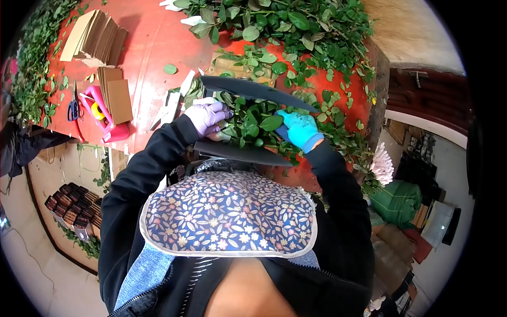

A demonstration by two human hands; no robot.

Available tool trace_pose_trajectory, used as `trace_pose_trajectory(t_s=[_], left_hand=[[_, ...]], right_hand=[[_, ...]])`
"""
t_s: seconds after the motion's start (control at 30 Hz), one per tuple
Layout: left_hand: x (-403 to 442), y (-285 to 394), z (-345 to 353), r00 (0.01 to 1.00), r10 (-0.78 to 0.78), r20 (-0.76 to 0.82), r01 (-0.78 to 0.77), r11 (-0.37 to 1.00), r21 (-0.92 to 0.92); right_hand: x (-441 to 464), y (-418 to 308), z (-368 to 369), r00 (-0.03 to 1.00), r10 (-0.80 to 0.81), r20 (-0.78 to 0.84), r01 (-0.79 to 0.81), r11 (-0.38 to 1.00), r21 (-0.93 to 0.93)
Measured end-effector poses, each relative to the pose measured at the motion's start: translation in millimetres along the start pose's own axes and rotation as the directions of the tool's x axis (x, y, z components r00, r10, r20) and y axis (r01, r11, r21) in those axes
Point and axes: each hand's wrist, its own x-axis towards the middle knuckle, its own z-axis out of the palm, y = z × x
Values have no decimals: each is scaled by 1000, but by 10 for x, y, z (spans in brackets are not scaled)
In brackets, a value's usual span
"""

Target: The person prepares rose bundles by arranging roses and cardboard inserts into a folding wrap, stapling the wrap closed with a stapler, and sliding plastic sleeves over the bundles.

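A bunch of green leafy stems (252, 122) lies in a trough between two black side panels (259, 91). My left hand (207, 117), in a lavender glove, curls its fingers around the left end of the bunch, where pale wrapped tips (218, 136) show just below it. On the right, my right hand (301, 131), in a turquoise glove with a dark blue palm, grips the stems; leaves partly cover its fingertips. Loose leaves (330, 111) surround the right hand. White paper-like strips (170, 107) lie left of the trough, near my left hand.
On the red table (153, 47) are stacked cardboard sleeves (95, 39), a brown box piece (115, 95), a pink tape dispenser (100, 113) and scissors (74, 108). A large heap of foliage (296, 26) covers the back. Pale pink flowers (381, 165) stand at right.
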Motion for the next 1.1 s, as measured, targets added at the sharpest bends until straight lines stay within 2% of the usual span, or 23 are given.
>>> trace_pose_trajectory(t_s=[0.1, 0.13, 0.23, 0.27, 0.3, 0.37, 0.4, 0.47, 0.5, 0.57, 0.6, 0.63, 0.67, 0.7, 0.73, 0.77, 0.8, 0.87, 0.9, 0.97, 1.0, 1.03, 1.1], left_hand=[[-8, 33, -3, 999, -42, 15, 43, 996, -81], [-10, 29, 2, 999, -44, 13, 44, 996, -82], [-32, 25, 42, 994, -98, 42, 102, 991, -89], [-32, 33, 55, 991, -124, 60, 129, 987, -92], [-28, 35, 67, 986, -148, 76, 155, 983, -95], [-67, -2, 121, 988, -149, 36, 152, 981, -118], [-77, -28, 143, 988, -151, -3, 150, 979, -136], [-79, 24, 109, 985, -174, 0, 174, 980, -99], [-75, 64, 75, 981, -195, 8, 195, 979, -61], [-29, 125, -44, 938, -290, 191, 293, 956, 11], [-78, 73, 68, 963, -251, 102, 256, 966, -31], [-129, 18, 184, 977, -214, 10, 214, 975, -66], [-128, 35, 176, 978, -211, -9, 209, 975, -78], [-168, -66, 345, 982, -156, -102, 148, 986, -80], [-149, 8, 241, 973, -231, -24, 228, 968, -101], [-132, 85, 131, 952, -300, 61, 305, 945, -117], [-140, 81, 145, 949, -309, 56, 314, 942, -117], [-136, 29, 196, 966, -258, -13, 250, 947, -203], [-144, -10, 218, 965, -261, -13, 253, 945, -206], [-150, -102, 267, 967, -191, -169, 106, 902, -419], [-148, -205, 340, 964, -156, -215, 31, 870, -492], [-136, -226, 351, 956, -189, -226, 39, 842, -538], [-106, -286, 358, 940, -177, -292, 0, 854, -520]], right_hand=[[-63, 107, -118, 1000, 3, 0, -3, 1000, 1], [-125, 161, -118, 994, -28, -102, 28, 1000, -5], [-213, 560, 30, 995, 12, -98, -8, 999, 47], [-281, 491, -144, 991, 9, -130, 9, 990, 138], [-360, 792, 53, 967, -26, -253, 52, 994, 98], [-487, 989, -103, 993, 81, -83, -87, 993, -75], [-511, 989, -163, 994, 74, -84, -81, 993, -84], [-642, 896, -302, 924, -78, -374, 92, 996, 21], [-722, 1024, -132, 949, -57, -310, 35, 997, -74], [-569, 779, -125, 838, -111, -535, 153, 988, 36], [-557, 735, -21, 900, -71, -431, 56, 997, -47], [-450, 585, 49, 916, 151, -371, -13, 937, 350], [-343, 437, 117, 884, 365, -291, -69, 720, 690], [-211, 247, 168, 830, 556, 51, 10, -105, 994], [-107, 413, 431, 877, 481, 5, -74, 124, 990], [3, 502, 599, 857, 513, 46, -98, 74, 992], [115, 590, 765, 835, 544, 87, -118, 23, 993], [171, 637, 645, 826, 503, 255, -324, 52, 945], [169, 641, 636, 923, 381, -46, -198, 577, 793], [130, 561, 513, 964, 114, -239, -11, 918, 397], [129, 536, 403, 976, -8, -217, 43, 987, 156], [134, 519, 333, 979, -121, -164, 107, 990, -90], [154, 631, 485, 994, -22, -107, 18, 999, -34]])
